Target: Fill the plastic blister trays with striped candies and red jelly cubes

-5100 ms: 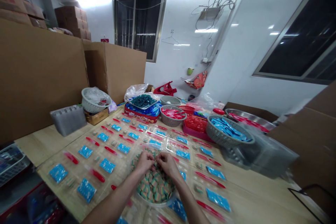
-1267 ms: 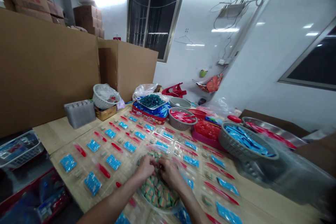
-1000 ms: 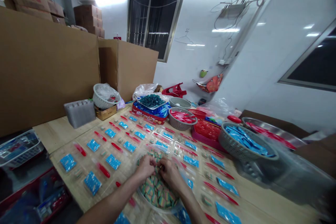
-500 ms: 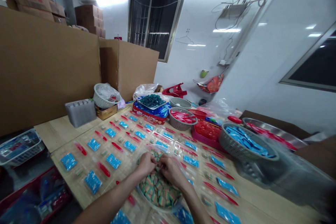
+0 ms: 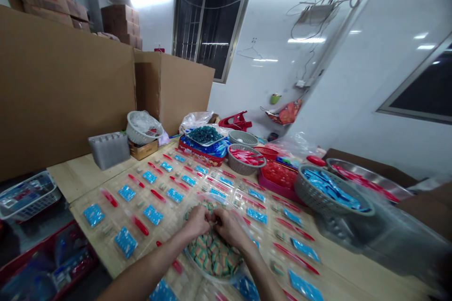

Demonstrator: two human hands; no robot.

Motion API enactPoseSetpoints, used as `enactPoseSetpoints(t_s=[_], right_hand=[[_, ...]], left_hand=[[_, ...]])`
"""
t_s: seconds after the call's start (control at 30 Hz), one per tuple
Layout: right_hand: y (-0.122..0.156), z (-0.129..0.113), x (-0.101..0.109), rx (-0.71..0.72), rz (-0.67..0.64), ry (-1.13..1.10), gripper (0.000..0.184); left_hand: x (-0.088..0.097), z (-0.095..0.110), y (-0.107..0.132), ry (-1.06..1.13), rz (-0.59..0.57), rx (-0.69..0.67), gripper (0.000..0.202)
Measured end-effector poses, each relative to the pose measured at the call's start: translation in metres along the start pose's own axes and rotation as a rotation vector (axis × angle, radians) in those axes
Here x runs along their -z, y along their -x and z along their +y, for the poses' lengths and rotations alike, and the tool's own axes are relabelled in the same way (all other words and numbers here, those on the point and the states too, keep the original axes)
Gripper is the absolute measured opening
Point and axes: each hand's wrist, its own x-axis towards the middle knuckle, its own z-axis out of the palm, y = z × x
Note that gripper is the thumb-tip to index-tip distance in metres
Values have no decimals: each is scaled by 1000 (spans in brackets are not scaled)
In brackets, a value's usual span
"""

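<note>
My left hand (image 5: 198, 221) and my right hand (image 5: 226, 226) meet above a round clear bowl (image 5: 206, 276). Their fingers are pinched together, almost touching; whatever lies between the fingertips is too small and covered to make out. Many small striped pieces (image 5: 215, 256) in green, pink and yellow fill the bowl. Around it, clear plastic trays (image 5: 141, 202) lie in rows on the wooden table. In the trays are blue patterned packets (image 5: 153, 215), slim red-handled items (image 5: 140, 225) and some little striped pieces (image 5: 106, 229).
Beyond the trays stand a tray of dark teal pieces (image 5: 205, 135), a grey basket of red and pink items (image 5: 246, 156), a tub of red pieces (image 5: 278, 176) and a basket of blue items (image 5: 330, 190). A cardboard partition (image 5: 67, 89) rises behind the left side.
Both hands stay over the bowl, with only slight finger movement. The view has shifted very slightly; the trays and baskets stay put.
</note>
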Motion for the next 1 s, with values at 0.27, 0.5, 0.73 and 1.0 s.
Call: enactPoseSetpoints(t_s=[0.27,0.5,0.73,1.0], right_hand=[[1,-9,21,72,-13,-38,22],[-11,-11,31,38,-105,-368,7],[-16,-16,18,-235,-126,-977,17],[-35,-34,8,-350,-129,-1000,31]], left_hand=[[0,-6,-2,51,38,-81,17],[24,7,3,732,-156,70,8],[37,10,13,946,-118,172,16],[47,-5,10,1262,125,205,28]])
